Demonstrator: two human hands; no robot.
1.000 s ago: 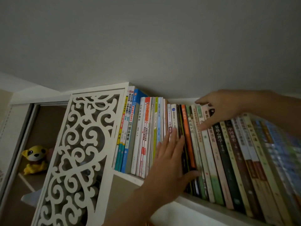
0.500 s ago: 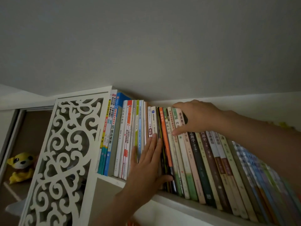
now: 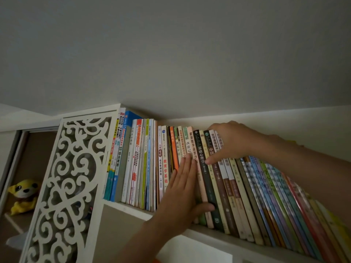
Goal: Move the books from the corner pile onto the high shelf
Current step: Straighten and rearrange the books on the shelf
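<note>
A long row of books [image 3: 207,177] fills the high white shelf [image 3: 214,235] just under the ceiling. My left hand [image 3: 183,188] lies flat against the spines near the row's middle, fingers straight and pointing up, thumb spread low to the right. My right hand [image 3: 232,142] reaches in from the right and grips the tops of a few brown and dark books, fingers hooked over their upper edges and thumb on a spine. The books to the right [image 3: 284,198] lean left; those at the left end [image 3: 133,164] stand upright. The corner pile is out of view.
A white carved lattice panel [image 3: 72,177] closes the shelf's left end. Behind it, in a lower brown compartment, sits a yellow plush toy [image 3: 22,194]. The grey ceiling [image 3: 171,54] hangs close above the book tops.
Both hands have shifted a few books to the right along the row. The left hand now presses spines right of the orange book instead of left of it.
</note>
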